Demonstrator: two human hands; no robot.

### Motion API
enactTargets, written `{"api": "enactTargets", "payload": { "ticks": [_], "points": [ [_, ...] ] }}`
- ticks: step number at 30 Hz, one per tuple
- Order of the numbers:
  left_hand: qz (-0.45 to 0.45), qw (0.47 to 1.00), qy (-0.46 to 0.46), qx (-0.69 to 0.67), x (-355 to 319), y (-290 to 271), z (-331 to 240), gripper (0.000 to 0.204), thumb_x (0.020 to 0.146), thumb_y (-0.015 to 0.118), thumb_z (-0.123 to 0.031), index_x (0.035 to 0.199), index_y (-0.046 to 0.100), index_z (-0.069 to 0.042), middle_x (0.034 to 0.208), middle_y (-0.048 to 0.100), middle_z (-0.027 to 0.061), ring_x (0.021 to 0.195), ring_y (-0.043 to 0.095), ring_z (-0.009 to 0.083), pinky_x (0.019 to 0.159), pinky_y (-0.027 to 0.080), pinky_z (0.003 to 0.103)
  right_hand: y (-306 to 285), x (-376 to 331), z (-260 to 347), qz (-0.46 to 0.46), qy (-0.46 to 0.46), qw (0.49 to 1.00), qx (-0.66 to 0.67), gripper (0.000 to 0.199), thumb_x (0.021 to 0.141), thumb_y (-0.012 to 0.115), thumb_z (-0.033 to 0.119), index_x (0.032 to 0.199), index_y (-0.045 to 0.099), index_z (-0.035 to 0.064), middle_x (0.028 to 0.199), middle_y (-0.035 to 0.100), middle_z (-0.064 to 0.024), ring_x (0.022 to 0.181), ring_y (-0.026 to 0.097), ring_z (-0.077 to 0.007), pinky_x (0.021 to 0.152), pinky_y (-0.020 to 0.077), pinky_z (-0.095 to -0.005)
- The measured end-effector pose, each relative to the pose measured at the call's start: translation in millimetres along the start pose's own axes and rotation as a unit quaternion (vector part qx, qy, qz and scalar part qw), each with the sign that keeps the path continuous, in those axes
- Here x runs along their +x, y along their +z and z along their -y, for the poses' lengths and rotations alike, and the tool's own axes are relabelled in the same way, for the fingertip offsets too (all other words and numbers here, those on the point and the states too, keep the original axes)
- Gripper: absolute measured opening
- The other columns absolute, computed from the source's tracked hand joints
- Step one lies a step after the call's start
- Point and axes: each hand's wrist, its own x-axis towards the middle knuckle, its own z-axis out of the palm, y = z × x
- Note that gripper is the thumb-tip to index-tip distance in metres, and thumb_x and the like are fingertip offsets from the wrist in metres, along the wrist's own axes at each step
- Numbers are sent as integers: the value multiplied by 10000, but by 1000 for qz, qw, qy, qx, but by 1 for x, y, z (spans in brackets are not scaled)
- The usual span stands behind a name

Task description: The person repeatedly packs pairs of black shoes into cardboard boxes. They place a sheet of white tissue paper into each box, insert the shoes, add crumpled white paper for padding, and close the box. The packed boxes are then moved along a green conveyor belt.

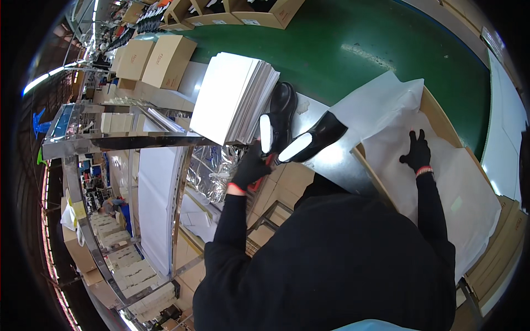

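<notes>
My left hand, in a black glove with a red cuff, is at the table edge, beside the lower corner of a thick stack of white paper sheets. Its thumb stands apart from the fingers, and no held thing shows in it. A red object is partly hidden just beneath it. To its right lie two black shoes with white insoles, one pointing away and one angled right. My right hand, also gloved, lies with fingers spread on white tissue paper lining an open cardboard box.
A metal frame rises at my left, with crinkled silver wrapping below it. Closed cartons stand at the far left. Open boxes line the far side of the green floor. Flattened cardboard lies at the right.
</notes>
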Motion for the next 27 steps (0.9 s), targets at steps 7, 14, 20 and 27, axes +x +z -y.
{"api": "enactTargets", "payload": {
  "ticks": [7, 14, 20, 27],
  "points": [
    [-310, 946, -88, -48, 52, 14, 6, 398, 802, 738, -305, 1018, 657, 19, 845, 678, 139, 782, 638, 197, 701, 485, 359, 7, -86, 34, 116, -52, 979, -156, 1252, 489, 873, 452, 1481, 196, 98, 1529, 84, -260, 1389, 180, -444, 1001, 278, -661],
    [-103, 916, 18, -388, 78, -112, -113, 500, 893, 592, -331, 1225, 525, 36, 1145, 623, 161, 1000, 636, 245, 891, 506, 350, -40, -70, 16, -30, -99, 875, 473, 406, 860, 697, 234, 1187, 604, 11, 1153, 638, -103, 1109, 573, -170, 931, 460, -297],
    [110, 889, -7, -445, 90, 5, -243, 430, 877, 599, -288, 1191, 557, 3, 1093, 632, 125, 977, 629, 219, 856, 504, 328, -174, -106, 85, 197, -334, 761, 520, 712, 769, 730, 366, 1297, 485, -45, 1155, 608, -135, 1092, 555, -227, 979, 400, -319],
    [97, 984, 122, -86, 93, 110, -228, 383, 961, 522, -325, 1158, 598, -5, 973, 669, 117, 753, 640, 195, 694, 481, 304, -112, -163, 8, 160, -26, 647, 745, 630, 804, 686, 371, 1232, 532, -65, 1111, 639, -143, 1043, 600, -208, 919, 459, -317]
  ]
}}
